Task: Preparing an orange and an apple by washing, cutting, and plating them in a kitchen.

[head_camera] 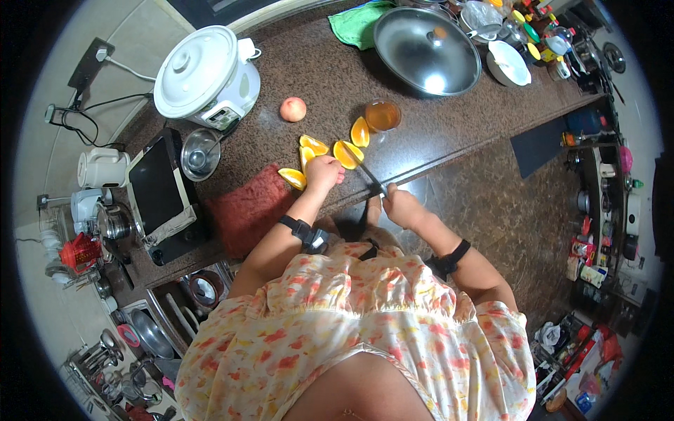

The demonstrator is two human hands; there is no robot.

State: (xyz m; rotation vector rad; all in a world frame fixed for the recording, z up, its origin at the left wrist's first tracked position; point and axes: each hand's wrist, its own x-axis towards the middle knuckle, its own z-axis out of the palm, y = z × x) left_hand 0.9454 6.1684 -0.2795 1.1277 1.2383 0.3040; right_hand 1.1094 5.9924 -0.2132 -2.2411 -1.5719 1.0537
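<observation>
My right hand (pixel 404 207) grips a knife (pixel 373 176) at the counter's front edge. The knife's blade lies over an orange piece (pixel 344 158), its tip near the piece's far side. Just left of that piece, my left hand (pixel 323 172) rests with curled fingers; whether it holds anything is hidden. It partly covers an orange wedge (pixel 306 154). Another wedge (pixel 314 144) lies beyond it, and one more wedge (pixel 291 179) is beside my left wrist. A further orange wedge (pixel 360 131) sits against a glass of amber liquid (pixel 383 115).
A round pinkish fruit (pixel 293 109) sits behind the wedges, near a white electric cooker (pixel 196 72). A red cloth (pixel 253 209) lies left of my forearm. Farther back are a lidded wok (pixel 416 58), a green cloth (pixel 355 25) and a white bowl (pixel 508 66). A metal bowl (pixel 194 167) holds a ladle.
</observation>
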